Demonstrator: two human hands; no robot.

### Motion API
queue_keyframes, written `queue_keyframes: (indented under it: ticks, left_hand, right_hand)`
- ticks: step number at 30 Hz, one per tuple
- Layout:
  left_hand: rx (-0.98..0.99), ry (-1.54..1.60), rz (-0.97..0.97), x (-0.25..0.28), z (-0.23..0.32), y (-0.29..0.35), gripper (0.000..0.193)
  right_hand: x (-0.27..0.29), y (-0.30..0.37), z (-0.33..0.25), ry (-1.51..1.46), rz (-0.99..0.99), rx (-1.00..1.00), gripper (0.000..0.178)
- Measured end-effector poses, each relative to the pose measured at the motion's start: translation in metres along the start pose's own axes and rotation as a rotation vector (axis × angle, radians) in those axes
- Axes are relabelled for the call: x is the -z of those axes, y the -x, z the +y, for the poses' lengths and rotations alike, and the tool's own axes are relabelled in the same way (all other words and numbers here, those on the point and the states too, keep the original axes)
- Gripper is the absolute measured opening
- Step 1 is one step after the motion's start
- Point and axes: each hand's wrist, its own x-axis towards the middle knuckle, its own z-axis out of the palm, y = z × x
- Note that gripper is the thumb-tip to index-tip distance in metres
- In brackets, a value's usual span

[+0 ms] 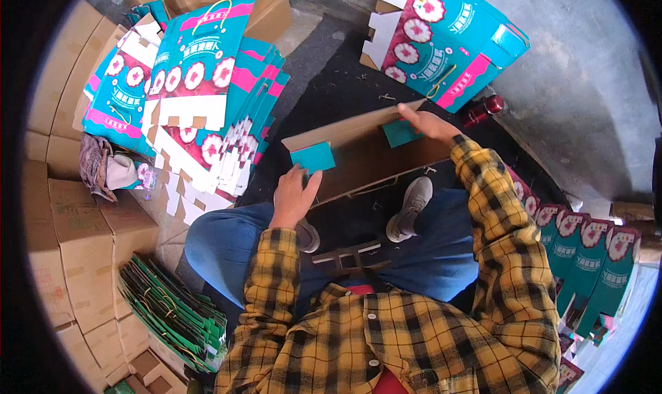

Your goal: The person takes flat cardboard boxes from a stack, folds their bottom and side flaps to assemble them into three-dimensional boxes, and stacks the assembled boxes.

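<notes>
Between my knees is a carton gift box point(358, 161), opened up with its bare brown inside facing me. Short teal flaps stand at both its ends: a left flap point(314, 158) and a right flap point(401, 133). My left hand point(294, 195) grips the box's near left corner, thumb and fingers on either side of the edge below the left flap. At the far right corner, my right hand point(431, 126) holds the rim with the thumb along the top edge; its other fingers are partly hidden.
Flat teal and pink boxes point(196, 63) are stacked at the left. Another printed box point(448, 42) lies far right, beside a red flask point(483, 110). Folded green bags point(172, 311) sit lower left near brown cartons point(83, 228). A row of teal boxes point(586, 256) stands right.
</notes>
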Motion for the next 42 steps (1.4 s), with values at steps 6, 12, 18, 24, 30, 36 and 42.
queue_keyframes:
  ticks: [6,12,18,24,30,36,42]
  left_hand:
    - [0.006,-0.087,-0.010,0.000,0.000,0.005,0.056]
    - [0.197,0.212,-0.042,0.004,0.006,0.004,0.046]
    - [0.114,0.250,0.249,-0.001,-0.008,0.018,0.045]
    - [0.215,0.829,0.055,-0.020,-0.030,0.002,0.047]
    - [0.136,0.403,-0.058,-0.056,-0.061,0.003,0.055]
    - [0.020,0.506,-0.191,-0.057,-0.055,-0.008,0.051]
    - [-0.006,0.456,-0.149,-0.067,-0.076,-0.011,0.049]
  right_hand:
    - [0.011,0.003,0.016,-0.524,-0.033,-0.249,0.109]
    - [0.012,0.002,0.038,-0.277,0.012,-0.070,0.100]
    - [-0.008,0.008,0.000,0.584,0.072,0.056,0.099]
    - [-0.016,0.005,0.005,0.821,0.137,0.049,0.101]
    - [-0.029,0.006,0.004,0.885,0.242,0.119,0.089]
    - [0.028,0.018,0.010,0.766,0.109,-0.107,0.080]
    - [0.004,0.044,0.018,0.293,-0.376,0.164,0.096]
